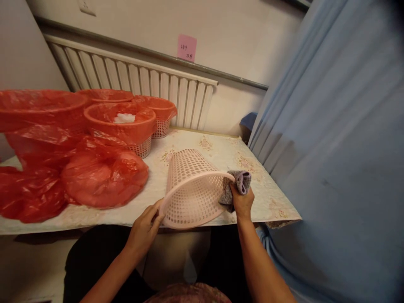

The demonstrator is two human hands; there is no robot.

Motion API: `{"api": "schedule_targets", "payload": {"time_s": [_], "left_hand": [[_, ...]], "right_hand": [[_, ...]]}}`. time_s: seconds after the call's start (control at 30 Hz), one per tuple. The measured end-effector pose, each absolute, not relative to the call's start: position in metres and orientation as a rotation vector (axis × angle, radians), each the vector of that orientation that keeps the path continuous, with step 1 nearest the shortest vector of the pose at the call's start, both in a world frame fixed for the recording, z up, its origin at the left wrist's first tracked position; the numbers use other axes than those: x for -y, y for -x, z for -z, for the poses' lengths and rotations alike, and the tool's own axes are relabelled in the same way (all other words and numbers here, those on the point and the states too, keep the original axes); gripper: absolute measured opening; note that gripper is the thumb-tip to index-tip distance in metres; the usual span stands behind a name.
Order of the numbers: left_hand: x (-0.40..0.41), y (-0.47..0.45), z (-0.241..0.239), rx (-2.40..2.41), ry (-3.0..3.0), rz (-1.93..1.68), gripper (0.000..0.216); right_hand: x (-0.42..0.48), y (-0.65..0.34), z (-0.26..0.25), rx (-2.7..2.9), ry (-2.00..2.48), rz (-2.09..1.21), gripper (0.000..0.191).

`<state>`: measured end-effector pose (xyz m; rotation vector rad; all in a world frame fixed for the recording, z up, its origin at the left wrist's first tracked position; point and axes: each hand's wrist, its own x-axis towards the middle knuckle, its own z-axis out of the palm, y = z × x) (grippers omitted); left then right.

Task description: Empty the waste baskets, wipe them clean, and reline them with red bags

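A pale pink perforated waste basket (pixel 186 164) lies tilted on its side on the table, its open mouth facing me. My left hand (pixel 147 225) grips the rim at the left, fingers closed round the edge. At the right of the rim, my right hand (pixel 243 202) is closed on a folded grey-purple cloth (pixel 241 181). Part of that cloth hangs inside the basket's mouth, against the rim. The inside of the basket shows nothing in it.
Several waste baskets lined with red plastic bags (pixel 120 126) stand at the left. Loose red bags (pixel 104 181) lie before them on the floral-covered table (pixel 208 143). A radiator (pixel 135 75) runs along the wall behind. A blue curtain (pixel 331 147) hangs at the right.
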<state>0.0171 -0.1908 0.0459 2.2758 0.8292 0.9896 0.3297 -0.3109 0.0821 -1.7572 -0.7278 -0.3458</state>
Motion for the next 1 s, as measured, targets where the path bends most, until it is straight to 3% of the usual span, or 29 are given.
{"api": "schedule_targets", "payload": {"time_s": [0.13, 0.43, 0.63, 0.77, 0.87, 1.0], "left_hand": [[0.186, -0.034, -0.051, -0.856, -2.264, -1.049, 0.044], [0.166, -0.09, -0.109, -0.479, -2.446, -1.275, 0.043], [0.159, -0.078, -0.087, -0.442, -2.438, -1.104, 0.05], [0.16, -0.065, -0.078, -0.499, -2.384, -1.111, 0.055], [0.16, -0.059, -0.077, -0.517, -2.337, -1.122, 0.055], [0.16, -0.051, -0.071, -0.557, -2.257, -1.14, 0.054]], "right_hand": [[0.297, -0.312, -0.145, 1.361, 1.622, 0.693, 0.016], [0.277, -0.261, -0.177, 1.92, 1.66, 0.807, 0.024], [0.285, -0.277, -0.157, 1.777, 1.59, 0.679, 0.032], [0.293, -0.295, -0.127, 1.503, 1.53, 0.655, 0.026], [0.298, -0.306, -0.09, 1.14, 1.59, 0.58, 0.027], [0.301, -0.303, -0.029, 0.457, 1.656, 0.255, 0.045]]}}
